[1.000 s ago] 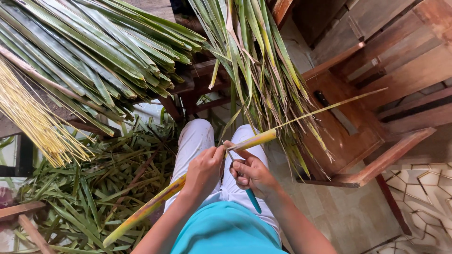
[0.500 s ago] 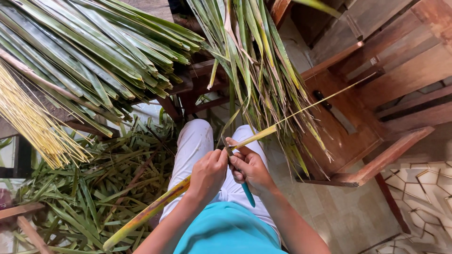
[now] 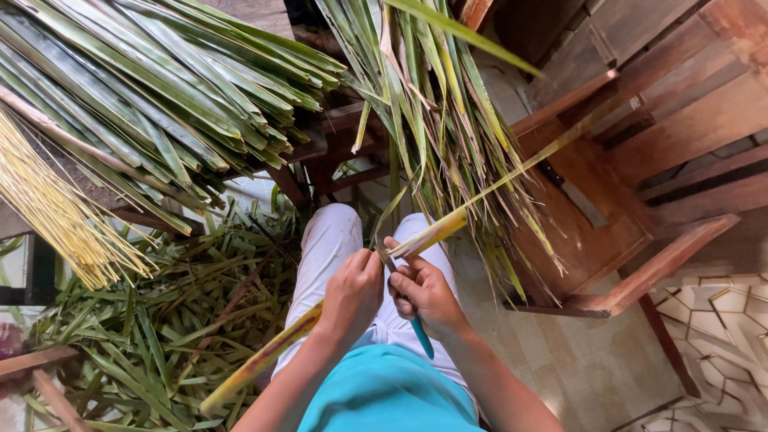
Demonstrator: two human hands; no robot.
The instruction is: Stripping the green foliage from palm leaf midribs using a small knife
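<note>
Head camera, looking down past the knees: far left a sheaf of pale yellow stripped ribs (image 3: 56, 208) hangs beside the stacked green palm leaves (image 3: 160, 88), and discarded leaf strips (image 3: 160, 320) litter the floor below. The left hand (image 3: 350, 292) is clenched around the palm leaflet (image 3: 264, 358), which runs from the lower left up across the lap. Just beside it, the right hand (image 3: 424, 294) grips a small knife with a teal handle (image 3: 422, 338), its blade at the leaflet where the two hands meet. Compared with a second ago, the leaflet's thin far end has swung higher, now reaching up over the wooden chair (image 3: 632, 200), and a green strip (image 3: 456, 32) arcs across the top, seemingly peeled away. I'd judge the blade is stripping green from the midrib.
</note>
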